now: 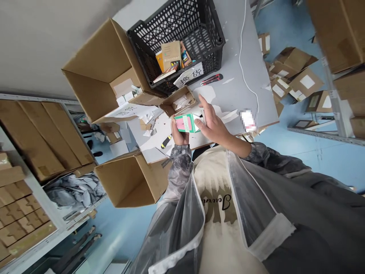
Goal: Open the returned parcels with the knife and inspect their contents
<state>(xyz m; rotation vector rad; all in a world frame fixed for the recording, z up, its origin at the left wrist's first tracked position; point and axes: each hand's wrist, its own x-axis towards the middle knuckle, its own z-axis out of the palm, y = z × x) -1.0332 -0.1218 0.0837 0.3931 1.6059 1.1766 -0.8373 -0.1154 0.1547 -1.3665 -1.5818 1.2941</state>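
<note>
Above the near edge of the table is a small pink and green box (185,123) with a pale label band. My left hand (180,137) is closed around its left end. At the opposite end, my right hand (214,125) has its thumb against the white end, which looks like an opened flap, while the index finger points up and away. Whether anything is inside the box cannot be made out. Just beyond sits an open small carton (179,99) with white paper in it. A yellow and black cutter (165,142) lies left of my hands.
A black crate (211,53) holding several books (171,55) stands at the back, beside a large open carton (88,87). A red and black cutter (211,79) and white cable (241,57) lie right. Another open carton (128,182) stands lower left. Cartons (293,72) litter the floor.
</note>
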